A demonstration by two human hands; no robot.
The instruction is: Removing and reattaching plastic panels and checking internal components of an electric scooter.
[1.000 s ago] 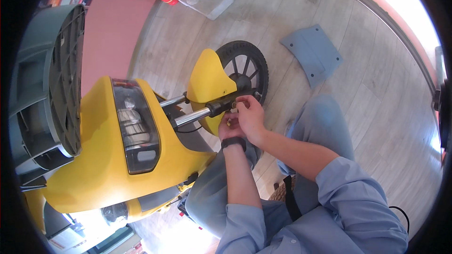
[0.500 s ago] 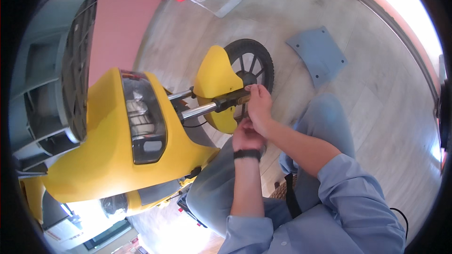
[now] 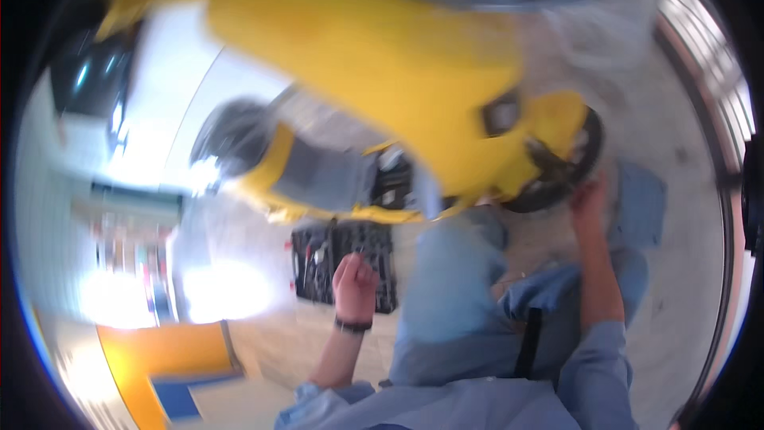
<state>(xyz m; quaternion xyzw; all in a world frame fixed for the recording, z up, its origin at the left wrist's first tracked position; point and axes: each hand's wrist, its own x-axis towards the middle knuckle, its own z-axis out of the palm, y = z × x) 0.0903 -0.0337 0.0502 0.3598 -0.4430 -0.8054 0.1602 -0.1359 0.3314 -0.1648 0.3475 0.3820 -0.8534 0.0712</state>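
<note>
My left hand [image 3: 356, 283], closed with its fingers curled, is over the black tool case [image 3: 310, 267] lying on the floor. Whether anything is in that hand is hidden. The case is open, with several tools in it too blurred to name. Beside the front wheel [image 3: 590, 147] of a yellow motor scooter [image 3: 358, 48] is my right hand [image 3: 589, 199], its fingers smeared by motion. The wheel's yellow fender [image 3: 557, 111] shows above it.
A blue-grey panel [image 3: 641, 203] lies on the floor to the right of my right hand. The scooter's grey footboard [image 3: 322, 171] and rear stretch away to the left. A blue and orange surface [image 3: 159, 342] stands at the lower left.
The view has swung left, bringing the tool case into sight. My left hand has left the fork by the front wheel and moved left to the case. My right hand stays near the wheel.
</note>
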